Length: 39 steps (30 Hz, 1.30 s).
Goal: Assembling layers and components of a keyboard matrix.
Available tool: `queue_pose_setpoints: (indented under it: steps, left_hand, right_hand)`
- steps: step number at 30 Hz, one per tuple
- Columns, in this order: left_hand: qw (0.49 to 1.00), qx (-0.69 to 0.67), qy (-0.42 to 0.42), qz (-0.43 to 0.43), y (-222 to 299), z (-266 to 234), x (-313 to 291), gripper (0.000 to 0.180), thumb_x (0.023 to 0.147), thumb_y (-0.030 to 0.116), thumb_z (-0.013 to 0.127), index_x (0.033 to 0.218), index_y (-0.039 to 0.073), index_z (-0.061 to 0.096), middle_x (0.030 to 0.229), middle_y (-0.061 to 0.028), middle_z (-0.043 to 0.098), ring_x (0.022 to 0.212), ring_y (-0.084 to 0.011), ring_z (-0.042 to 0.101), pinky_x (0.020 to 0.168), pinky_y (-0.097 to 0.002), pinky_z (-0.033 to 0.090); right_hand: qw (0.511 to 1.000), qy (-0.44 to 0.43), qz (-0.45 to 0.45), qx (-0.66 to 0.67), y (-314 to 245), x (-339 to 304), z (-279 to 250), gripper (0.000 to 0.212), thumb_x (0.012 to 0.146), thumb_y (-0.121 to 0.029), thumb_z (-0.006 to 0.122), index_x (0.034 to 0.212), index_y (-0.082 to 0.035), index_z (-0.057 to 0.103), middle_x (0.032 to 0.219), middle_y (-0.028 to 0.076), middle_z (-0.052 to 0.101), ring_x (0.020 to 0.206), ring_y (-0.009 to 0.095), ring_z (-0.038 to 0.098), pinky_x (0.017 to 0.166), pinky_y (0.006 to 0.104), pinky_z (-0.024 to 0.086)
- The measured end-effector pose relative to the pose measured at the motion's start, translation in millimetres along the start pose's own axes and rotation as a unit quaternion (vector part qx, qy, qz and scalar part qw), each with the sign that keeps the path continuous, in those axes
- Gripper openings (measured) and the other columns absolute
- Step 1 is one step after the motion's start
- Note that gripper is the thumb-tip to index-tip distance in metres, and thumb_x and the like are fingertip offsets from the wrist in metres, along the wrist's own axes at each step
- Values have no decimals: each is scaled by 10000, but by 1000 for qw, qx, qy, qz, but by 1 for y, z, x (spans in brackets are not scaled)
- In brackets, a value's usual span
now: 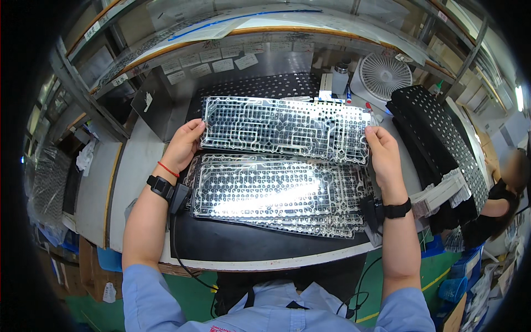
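A clear keyboard membrane sheet with silvery circuit lines is stretched level between my two hands. My left hand pinches its left end, thumb on top. At the right end, my right hand grips the edge the same way, its other fingers partly hidden beneath. Just nearer to me lies a loose stack of similar membrane sheets, fanned unevenly and catching a bright glare. The held sheet covers the far edge of that stack. Under the stack is a black mat.
Behind the sheet stand a white fan and a bottle. Black perforated sheets are piled at the right, beside bundled pale strips. A metal panel rises at the left. A shelf spans the back. Another person is at far right.
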State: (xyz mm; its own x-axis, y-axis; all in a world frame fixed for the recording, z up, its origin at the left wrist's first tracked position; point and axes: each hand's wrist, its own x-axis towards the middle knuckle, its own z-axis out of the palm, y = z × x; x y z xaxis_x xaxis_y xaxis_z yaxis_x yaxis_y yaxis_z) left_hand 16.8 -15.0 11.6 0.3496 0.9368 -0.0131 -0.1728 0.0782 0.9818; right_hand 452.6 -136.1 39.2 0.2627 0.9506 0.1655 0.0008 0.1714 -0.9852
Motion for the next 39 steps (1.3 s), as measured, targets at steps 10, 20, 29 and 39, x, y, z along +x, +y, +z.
queue_pose_setpoints:
  steps: [10,20,29,39]
  left_hand:
    - [1000,-5,7,0,3,5,-1,233,998,212,489,1119,38,587,1007,-11,666,881,-81,629,791,-255,509]
    - [1000,-9,-1,1,0,0,-1,229,1002,225,478,1108,55,589,1006,-9,667,885,-85,629,795,-261,505]
    - [1000,-9,16,3,3,5,-3,215,997,220,488,1092,63,601,988,6,664,864,-74,618,785,-241,487]
    - [999,-31,24,10,-1,-1,-1,158,982,191,499,1044,85,599,919,30,629,791,-43,558,677,-202,414]
  right_hand:
    - [1000,-3,-10,-2,-2,-1,-1,165,980,-132,521,975,15,597,864,20,658,745,42,575,685,196,446]
    - [1000,1,-18,2,0,0,-1,163,978,-136,527,958,11,593,843,13,651,728,33,566,670,194,443]
    - [999,20,-17,24,-5,-3,3,158,970,-132,542,954,15,597,848,28,660,721,39,578,656,188,446]
    - [998,32,-52,29,-3,0,0,119,945,-119,590,926,-4,615,683,-66,576,578,-23,412,519,170,292]
